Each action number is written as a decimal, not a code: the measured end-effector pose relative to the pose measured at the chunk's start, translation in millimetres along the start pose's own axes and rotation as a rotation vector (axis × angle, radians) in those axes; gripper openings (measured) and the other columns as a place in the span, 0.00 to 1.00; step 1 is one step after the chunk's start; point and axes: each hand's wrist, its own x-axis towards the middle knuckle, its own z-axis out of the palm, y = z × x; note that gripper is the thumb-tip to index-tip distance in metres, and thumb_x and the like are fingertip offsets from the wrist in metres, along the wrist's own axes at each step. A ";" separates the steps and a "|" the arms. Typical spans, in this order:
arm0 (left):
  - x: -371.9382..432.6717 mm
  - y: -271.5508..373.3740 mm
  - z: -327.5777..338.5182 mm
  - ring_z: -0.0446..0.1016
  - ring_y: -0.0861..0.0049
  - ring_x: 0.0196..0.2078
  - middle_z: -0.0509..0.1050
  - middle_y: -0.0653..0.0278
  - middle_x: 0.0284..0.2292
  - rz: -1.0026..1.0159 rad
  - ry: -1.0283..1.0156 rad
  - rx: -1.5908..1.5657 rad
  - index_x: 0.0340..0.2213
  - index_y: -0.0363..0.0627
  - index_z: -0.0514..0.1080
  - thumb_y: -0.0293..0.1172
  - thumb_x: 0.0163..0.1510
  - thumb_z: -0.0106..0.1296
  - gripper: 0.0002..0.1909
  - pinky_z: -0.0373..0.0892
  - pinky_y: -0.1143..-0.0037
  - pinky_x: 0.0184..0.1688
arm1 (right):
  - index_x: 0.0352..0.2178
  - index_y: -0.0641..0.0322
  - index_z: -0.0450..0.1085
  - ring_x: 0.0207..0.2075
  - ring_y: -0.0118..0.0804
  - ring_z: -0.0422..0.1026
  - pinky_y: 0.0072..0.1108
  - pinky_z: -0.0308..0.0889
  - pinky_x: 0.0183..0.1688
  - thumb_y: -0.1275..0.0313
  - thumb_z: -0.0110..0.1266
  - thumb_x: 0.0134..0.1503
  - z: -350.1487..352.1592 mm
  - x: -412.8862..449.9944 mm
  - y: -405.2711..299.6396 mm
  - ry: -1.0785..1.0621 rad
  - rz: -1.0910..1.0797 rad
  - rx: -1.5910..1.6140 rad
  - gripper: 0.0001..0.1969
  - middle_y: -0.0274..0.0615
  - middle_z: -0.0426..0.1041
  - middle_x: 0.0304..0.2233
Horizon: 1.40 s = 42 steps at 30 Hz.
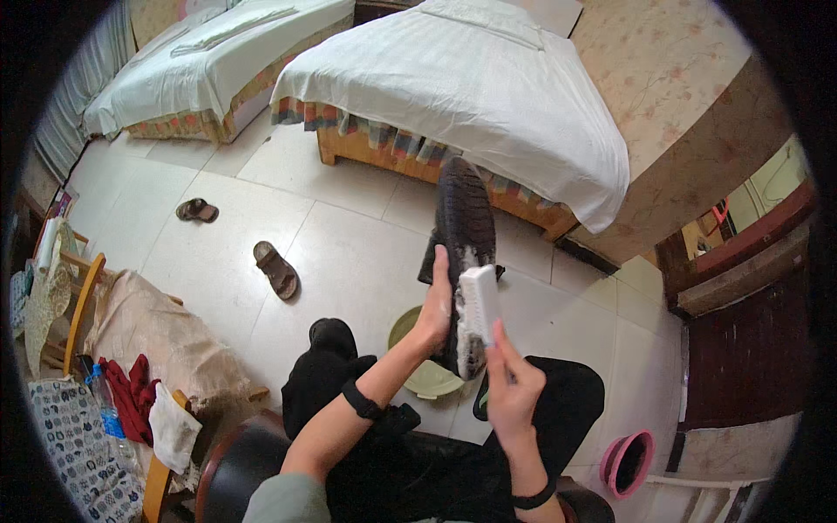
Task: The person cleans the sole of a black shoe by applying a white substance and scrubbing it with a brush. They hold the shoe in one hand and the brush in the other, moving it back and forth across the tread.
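Observation:
My left hand (437, 307) grips a dark shoe (465, 209) from its left side, with the sole turned up toward me and the toe pointing away. White foam covers the heel half of the sole. In my right hand (513, 386) is a white scrubbing brush (480, 301), held by its handle. The brush head lies against the sole near the heel, its bristles facing left. Below the shoe, a pale green basin (435, 386) stands on the floor between my legs, partly hidden by the shoe and my left forearm.
Two sandals (278, 271) lie apart on the tiled floor (340, 248). Beds with white sheets (444, 85) stand ahead. At left are a cloth-covered chair (157, 327), a plastic bottle (108, 399) and a dark red cloth (134, 392). A pink-rimmed bin (646, 451) stands at lower right.

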 end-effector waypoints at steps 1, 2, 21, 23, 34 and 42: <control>-0.3 -1.0 -0.1 0.89 0.60 0.59 0.89 0.52 0.60 -0.005 -0.049 -0.074 0.75 0.41 0.80 0.98 0.80 0.33 0.67 0.86 0.58 0.66 | 0.75 0.71 0.87 0.45 0.28 0.89 0.27 0.84 0.49 0.81 0.73 0.81 7.9 -8.2 -4.2 0.009 -0.002 -0.003 0.24 0.64 0.98 0.54; 1.9 0.1 1.1 0.90 0.61 0.57 0.89 0.55 0.59 -0.007 -0.104 -0.148 0.75 0.44 0.80 0.98 0.80 0.33 0.65 0.88 0.58 0.64 | 0.75 0.72 0.88 0.45 0.28 0.90 0.28 0.85 0.50 0.81 0.73 0.81 5.4 -34.6 0.3 0.023 -0.008 -0.008 0.24 0.64 0.98 0.54; -22.5 -47.8 -76.7 0.93 0.49 0.66 0.91 0.48 0.68 -0.205 -0.071 -0.501 0.78 0.46 0.80 0.84 0.85 0.42 0.54 0.90 0.47 0.72 | 0.73 0.67 0.90 0.42 0.32 0.90 0.30 0.83 0.47 0.79 0.76 0.79 15.7 -32.6 -30.8 0.076 -0.002 0.018 0.24 0.63 0.95 0.50; -18.2 -43.9 -93.9 0.92 0.48 0.68 0.90 0.48 0.70 -0.227 -0.070 -0.490 0.81 0.47 0.78 0.88 0.82 0.41 0.58 0.88 0.45 0.74 | 0.73 0.66 0.90 0.42 0.32 0.90 0.31 0.83 0.46 0.78 0.76 0.79 21.5 0.0 -42.5 0.082 -0.015 0.030 0.24 0.62 0.95 0.50; -25.4 -27.0 -87.0 0.92 0.53 0.66 0.90 0.50 0.67 -0.177 -0.189 -0.445 0.78 0.44 0.80 0.71 0.86 0.51 0.44 0.90 0.51 0.71 | 0.72 0.62 0.91 0.39 0.34 0.88 0.32 0.81 0.43 0.76 0.77 0.78 -0.8 -29.1 -44.5 0.048 -0.091 0.005 0.23 0.59 0.93 0.46; -27.0 -23.3 -87.7 0.93 0.58 0.63 0.91 0.53 0.64 -0.111 -0.279 -0.425 0.74 0.41 0.83 0.54 0.90 0.61 0.30 0.92 0.57 0.67 | 0.71 0.58 0.92 0.36 0.35 0.87 0.33 0.80 0.41 0.74 0.78 0.78 3.2 -18.0 -63.2 -0.002 -0.151 -0.017 0.23 0.57 0.92 0.43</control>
